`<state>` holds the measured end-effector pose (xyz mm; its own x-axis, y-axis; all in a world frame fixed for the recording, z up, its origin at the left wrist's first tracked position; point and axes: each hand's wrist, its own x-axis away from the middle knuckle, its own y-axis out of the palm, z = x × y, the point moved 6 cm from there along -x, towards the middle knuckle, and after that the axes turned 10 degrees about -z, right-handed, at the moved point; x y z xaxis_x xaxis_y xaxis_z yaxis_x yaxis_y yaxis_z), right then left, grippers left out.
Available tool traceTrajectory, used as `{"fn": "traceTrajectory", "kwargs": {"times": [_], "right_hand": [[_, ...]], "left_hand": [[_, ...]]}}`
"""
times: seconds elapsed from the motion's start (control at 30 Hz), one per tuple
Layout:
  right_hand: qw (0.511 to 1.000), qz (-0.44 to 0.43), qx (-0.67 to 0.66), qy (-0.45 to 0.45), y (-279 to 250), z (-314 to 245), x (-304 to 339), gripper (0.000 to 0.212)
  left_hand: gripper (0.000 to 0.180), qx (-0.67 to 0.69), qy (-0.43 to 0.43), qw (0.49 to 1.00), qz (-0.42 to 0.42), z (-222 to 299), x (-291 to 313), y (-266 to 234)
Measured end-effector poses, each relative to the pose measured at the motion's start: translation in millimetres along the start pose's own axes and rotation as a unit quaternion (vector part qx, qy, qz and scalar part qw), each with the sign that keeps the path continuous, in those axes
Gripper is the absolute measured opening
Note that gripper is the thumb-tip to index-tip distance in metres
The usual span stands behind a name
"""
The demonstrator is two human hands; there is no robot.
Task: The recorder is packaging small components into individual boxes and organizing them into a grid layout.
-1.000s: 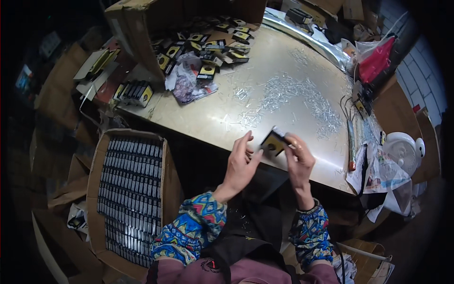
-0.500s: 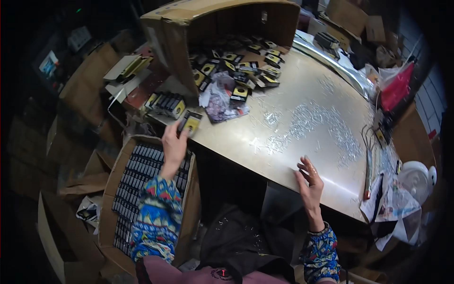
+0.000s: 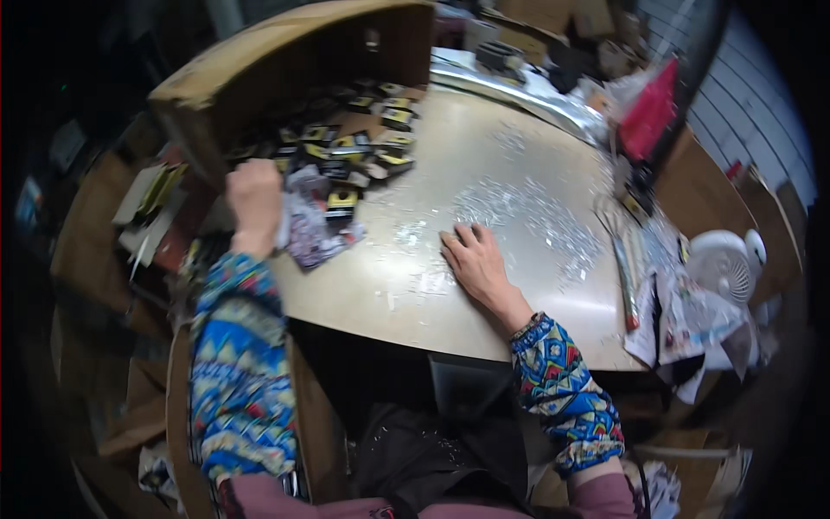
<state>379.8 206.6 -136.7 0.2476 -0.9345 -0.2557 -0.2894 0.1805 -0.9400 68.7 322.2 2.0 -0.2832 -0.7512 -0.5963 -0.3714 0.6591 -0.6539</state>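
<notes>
My left hand (image 3: 253, 197) is raised at the left, beside the heap of small black-and-yellow boxes (image 3: 342, 202) spilling from a large carton lying on its side. Motion blurs it and its fingers are hidden, so what it holds, if anything, does not show. Palm down on the metal-topped table (image 3: 406, 320), my right hand (image 3: 477, 266) has its fingers a little apart and bent. Its fingertips touch the near edge of a spread of small silvery, thin pieces (image 3: 497, 203). A crumpled printed plastic bag (image 3: 313, 227) lies just right of my left hand.
The large carton (image 3: 285, 43) stands at the table's back left. Along the right side lie a red-tipped tool (image 3: 629, 294), a white fan (image 3: 722, 268) and crumpled plastic. A pink bag (image 3: 648, 108) hangs at the far right. My left sleeve covers most of a carton below.
My left hand has moved up from the table's left edge, where it held a small box, to the heap. My right hand has moved left onto the silvery pieces. The view has shifted.
</notes>
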Motion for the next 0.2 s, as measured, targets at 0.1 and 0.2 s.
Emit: {"fn": "traceTrajectory", "kwargs": {"times": [0.1,0.2], "right_hand": [[0.996,-0.059,0.051,0.037,-15,19,37,0.04],[0.996,-0.068,0.052,0.011,-22,25,67,0.045]], "left_hand": [[0.007,0.211,0.044,0.97,0.109,13,11,-73],[0.014,0.352,0.132,0.922,-0.095,64,33,-65]]}}
